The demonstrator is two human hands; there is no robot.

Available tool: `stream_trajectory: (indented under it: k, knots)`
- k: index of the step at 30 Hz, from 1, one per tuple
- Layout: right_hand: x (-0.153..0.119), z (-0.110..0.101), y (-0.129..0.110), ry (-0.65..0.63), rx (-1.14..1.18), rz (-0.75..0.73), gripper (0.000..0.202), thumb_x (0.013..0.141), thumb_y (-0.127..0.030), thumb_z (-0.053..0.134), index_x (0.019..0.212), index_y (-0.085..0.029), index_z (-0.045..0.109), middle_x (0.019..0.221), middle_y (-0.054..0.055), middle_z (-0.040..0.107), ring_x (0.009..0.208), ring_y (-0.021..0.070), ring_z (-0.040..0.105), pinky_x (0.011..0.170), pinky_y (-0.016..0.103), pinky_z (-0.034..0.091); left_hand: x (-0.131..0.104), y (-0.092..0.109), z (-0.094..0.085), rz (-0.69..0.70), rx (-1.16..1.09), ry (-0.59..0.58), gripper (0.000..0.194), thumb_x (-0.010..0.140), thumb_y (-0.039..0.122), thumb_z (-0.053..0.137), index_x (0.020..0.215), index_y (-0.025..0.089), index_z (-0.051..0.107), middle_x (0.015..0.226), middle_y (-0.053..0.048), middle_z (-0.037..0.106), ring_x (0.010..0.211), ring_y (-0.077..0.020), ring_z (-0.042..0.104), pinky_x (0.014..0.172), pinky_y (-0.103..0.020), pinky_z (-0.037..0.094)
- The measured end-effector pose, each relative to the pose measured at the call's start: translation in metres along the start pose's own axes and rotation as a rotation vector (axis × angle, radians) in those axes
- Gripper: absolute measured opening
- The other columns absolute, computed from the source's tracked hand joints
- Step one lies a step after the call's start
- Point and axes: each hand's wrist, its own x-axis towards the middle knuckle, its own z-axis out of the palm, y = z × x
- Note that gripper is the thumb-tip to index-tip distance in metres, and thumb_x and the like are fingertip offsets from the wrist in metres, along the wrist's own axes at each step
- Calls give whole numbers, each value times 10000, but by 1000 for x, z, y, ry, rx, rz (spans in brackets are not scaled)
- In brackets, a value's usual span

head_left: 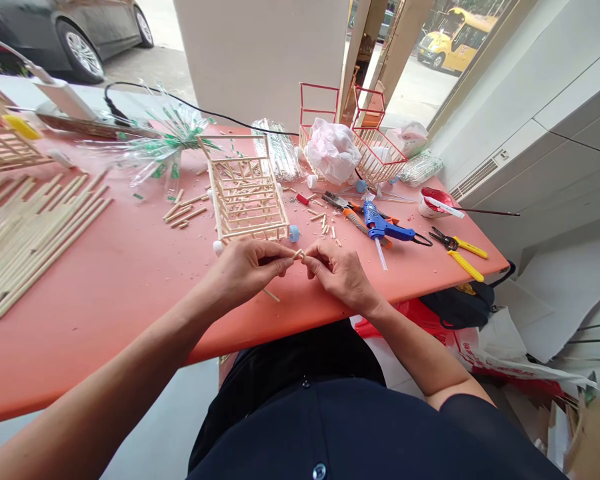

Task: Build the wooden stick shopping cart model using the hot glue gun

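Close to the table's front edge, my left hand [247,268] and my right hand [341,272] meet fingertip to fingertip. Between them is a short piece of wooden stick [299,254], pinched by both hands. Just beyond my fingers stands a small cart made of wooden sticks [247,193], with a blue cap wheel [294,233] at its near right corner and a white one at its near left. A thin stick [271,295] lies on the table below my left hand. Short stick pieces [185,213] are scattered left of the cart.
Long sticks [45,240] cover the table's left side. To the right are a blue glue gun [385,227], pliers [345,208], yellow-handled cutters [460,250] and a cup of red paint [433,203]. Red-rimmed stick carts [380,157] and plastic-wrapped bundles [279,150] stand at the back.
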Motion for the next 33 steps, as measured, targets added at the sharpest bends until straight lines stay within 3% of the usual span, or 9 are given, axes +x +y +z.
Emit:
stream_trajectory:
  k: [6, 20, 33]
  knots:
    - [-1, 0, 0, 6, -22, 25, 309, 1079, -463, 667, 887, -221, 675, 766, -13, 711, 692, 133, 585, 715, 277, 448, -2, 3, -1, 24, 0, 5, 338, 862, 437, 697, 936, 194, 921, 666, -53, 740, 638, -182, 651, 588, -270, 458]
    - [0, 0, 1, -21, 2, -1, 239, 1071, -345, 663, 869, -221, 687, 763, -12, 722, 696, 132, 602, 715, 271, 455, 1, 1, 0, 65, 3, -27, 302, 871, 433, 695, 840, 208, 894, 637, -30, 730, 620, -172, 653, 581, -251, 475]
    - [-2, 1, -1, -29, -7, 28, 290, 1094, -425, 652, 903, -217, 716, 786, -1, 750, 702, 135, 633, 739, 276, 477, 0, 5, -3, 54, 6, -31, 360, 878, 440, 670, 920, 181, 917, 647, -47, 713, 591, -161, 595, 544, -253, 427]
